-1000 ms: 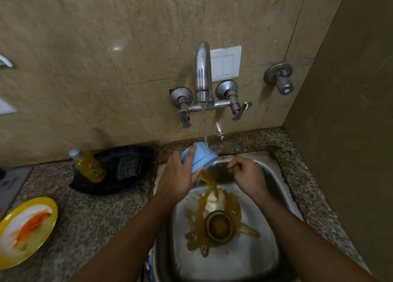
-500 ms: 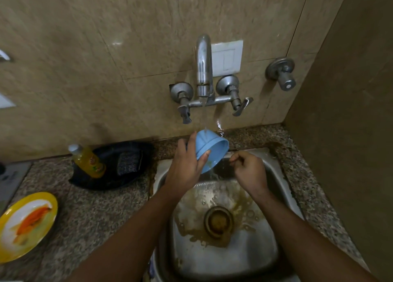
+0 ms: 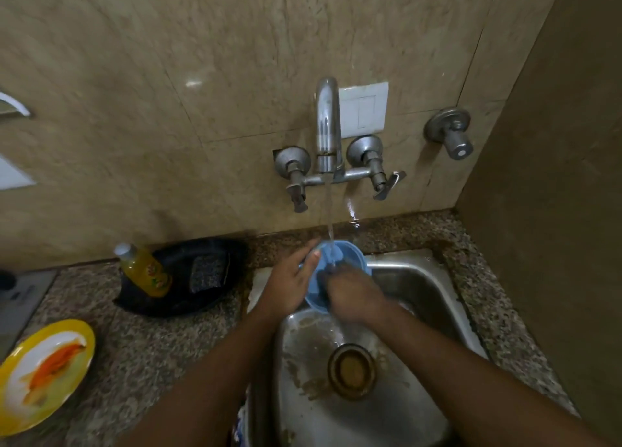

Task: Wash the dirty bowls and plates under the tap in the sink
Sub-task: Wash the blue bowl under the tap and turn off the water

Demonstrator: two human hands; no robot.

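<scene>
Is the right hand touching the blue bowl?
Touching. The head view shows the right hand pressed inside the blue bowl under the running water, fingers against its inner surface.

A yellow bottle (image 3: 145,271) is leaning in a black tray (image 3: 215,298) on the left counter, beside what may be a scrubber (image 3: 207,273).

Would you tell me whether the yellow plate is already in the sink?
No, the yellow plate lies on the granite counter left of the sink, with orange smears on it.
</scene>
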